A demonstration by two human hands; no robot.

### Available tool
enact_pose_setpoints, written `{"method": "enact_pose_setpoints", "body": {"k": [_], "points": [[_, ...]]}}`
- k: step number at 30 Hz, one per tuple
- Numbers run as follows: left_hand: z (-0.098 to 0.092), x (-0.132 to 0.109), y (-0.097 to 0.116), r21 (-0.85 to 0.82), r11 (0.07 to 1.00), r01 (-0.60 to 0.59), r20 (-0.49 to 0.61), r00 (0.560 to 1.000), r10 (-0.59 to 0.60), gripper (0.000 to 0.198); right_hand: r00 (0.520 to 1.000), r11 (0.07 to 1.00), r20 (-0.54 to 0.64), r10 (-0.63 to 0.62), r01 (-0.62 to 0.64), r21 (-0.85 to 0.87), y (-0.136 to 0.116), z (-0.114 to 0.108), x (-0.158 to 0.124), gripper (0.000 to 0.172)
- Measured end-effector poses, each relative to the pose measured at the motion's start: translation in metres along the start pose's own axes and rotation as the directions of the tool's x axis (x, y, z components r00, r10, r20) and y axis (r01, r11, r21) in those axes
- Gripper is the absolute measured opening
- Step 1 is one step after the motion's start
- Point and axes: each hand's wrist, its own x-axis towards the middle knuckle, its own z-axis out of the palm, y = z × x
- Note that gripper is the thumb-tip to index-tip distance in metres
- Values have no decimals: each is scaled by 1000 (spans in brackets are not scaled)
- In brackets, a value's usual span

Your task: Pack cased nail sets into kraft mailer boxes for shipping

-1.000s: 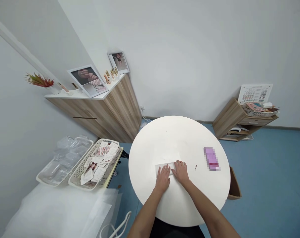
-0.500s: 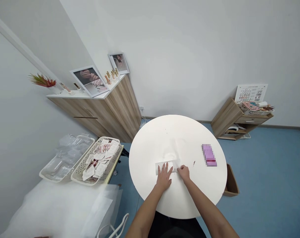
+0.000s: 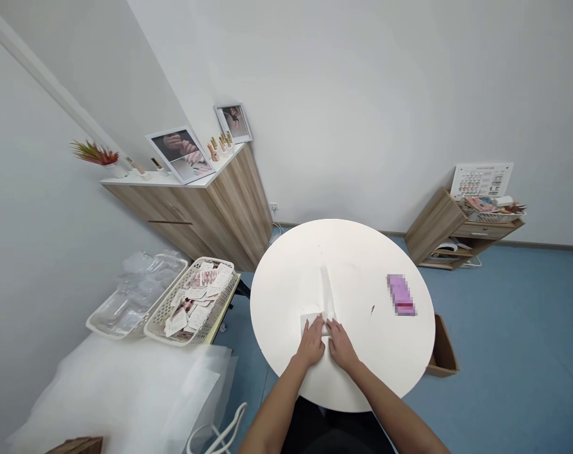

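- A white sheet (image 3: 326, 299) has just been folded, so a thin flap is now pushed up the round bench (image 3: 286, 296).
- The sheet is held down by the left hand (image 3: 311, 343) and right hand (image 3: 342, 346), fingers (image 3: 329, 326) together and flat, not clamped.

My round white table (image 3: 362, 265) carried a folded white sheet (image 3: 326, 293) near its front edge, a pink packet (image 3: 401, 294), too blurred to read, to the right, and a small dark speck (image 3: 372, 309). Off left, a wooden cabinet's white top (image 3: 173, 181) held a framed nail photo (image 3: 180, 154).
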Motion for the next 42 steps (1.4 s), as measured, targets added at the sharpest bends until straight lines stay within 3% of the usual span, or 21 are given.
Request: {"method": "enact_pose_setpoints", "body": {"k": [2, 4, 5, 7, 9, 11, 13, 16, 21, 25, 27, 33, 38, 42], "points": [[-1, -1, -2, -46, 998, 36, -70, 997, -39, 84, 994, 987, 75, -77, 87, -138, 5, 6, -3, 71], [-1, -3, -4, -102, 981, 164, -204, 962, -182, 76, 982, 957, 145, -124, 157, -244, 10, 11, -4, 74], [0, -5, -6, -138, 954, 267, -277, 914, -296, 70, 976, 943, 172, -132, 178, -283, 11, 13, -4, 75], [1, -7, -8, -230, 839, 493, -366, 755, -544, 57, 970, 924, 205, -129, 193, -331, 13, 15, -4, 77], [3, -8, -11, -309, 698, 647, -345, 607, -716, 48, 968, 920, 222, -114, 187, -343, 12, 15, -4, 78], [5, -7, -14, -374, 595, 711, -261, 535, -803, 41, 968, 927, 234, -93, 169, -334, 10, 14, -5, 78], [6, -3, -16, -432, 545, 718, -184, 521, -833, 32, 963, 937, 260, -69, 153, -315, 8, 11, -4, 78], [6, 6, -16, -492, 538, 685, -149, 542, -827, 17, 952, 950, 303, -35, 126, -287, 4, 6, -4, 80], [1, 17, 1, -547, 655, 521, -234, 656, -717, 5, 947, 968, 321, 32, 50, -246, -1, -3, -3, 83], [-3, 22, 22, -529, 820, 218, -363, 815, -451, 7, 935, 986, 353, 32, 28, -162, -3, -12, 0, 83], [-3, 24, 26, -482, 870, 104, -388, 865, -319, 12, 931, 994, 365, 6, 34, -102, -2, -18, 1, 82], [5, 23, 15, -354, 934, 55, -336, 924, -182, 27, 944, 994, 313, -105, 102, 24, 12, -28, -3, 80], [14, 8, 6, -56, 992, -109, -271, 958, 90, 45, 972, 980, 133, -196, 188, 69, 27, -24, -5, 76], [14, 6, 5, 173, 976, -135, -196, 966, 168, 62, 960, 960, 48, -275, 277, -44, 33, -20, 8, 68]]}}
